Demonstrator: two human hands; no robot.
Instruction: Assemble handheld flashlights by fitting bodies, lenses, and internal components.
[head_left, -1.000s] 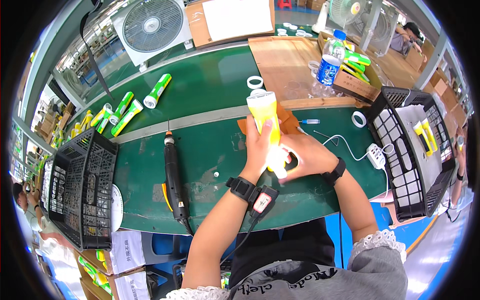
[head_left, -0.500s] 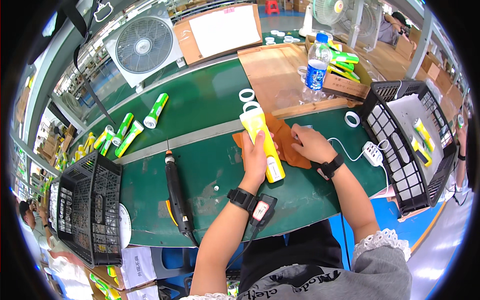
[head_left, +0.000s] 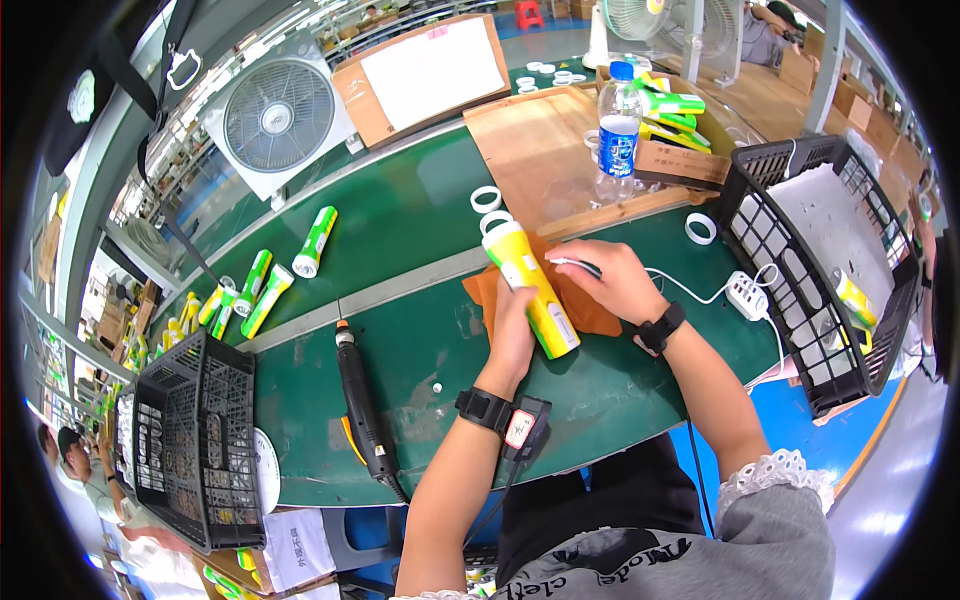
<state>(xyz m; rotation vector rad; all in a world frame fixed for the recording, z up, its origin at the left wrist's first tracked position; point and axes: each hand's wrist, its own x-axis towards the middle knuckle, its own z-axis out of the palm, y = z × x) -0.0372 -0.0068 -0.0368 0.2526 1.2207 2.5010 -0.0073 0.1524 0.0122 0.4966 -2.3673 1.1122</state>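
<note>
A yellow flashlight (head_left: 531, 287) with a white front end lies on an orange cloth (head_left: 583, 305) on the green table (head_left: 400, 340). My left hand (head_left: 512, 335) grips its body from the left side. My right hand (head_left: 606, 282) rests on the cloth just right of the flashlight and is closed on a thin dark tool with a white cord (head_left: 690, 292). Both wrists wear dark bands.
A black electric screwdriver (head_left: 360, 405) lies left of my hands. Black baskets stand at far left (head_left: 195, 440) and at right (head_left: 820, 280). Green-yellow flashlights (head_left: 315, 240), white rings (head_left: 486, 198), a water bottle (head_left: 617, 130), a white power strip (head_left: 748, 295) and a fan (head_left: 280, 118) sit beyond.
The flashlight was lifted in both hands; now it lies flat on the cloth under my left hand. My right hand has let go of it and taken the corded tool.
</note>
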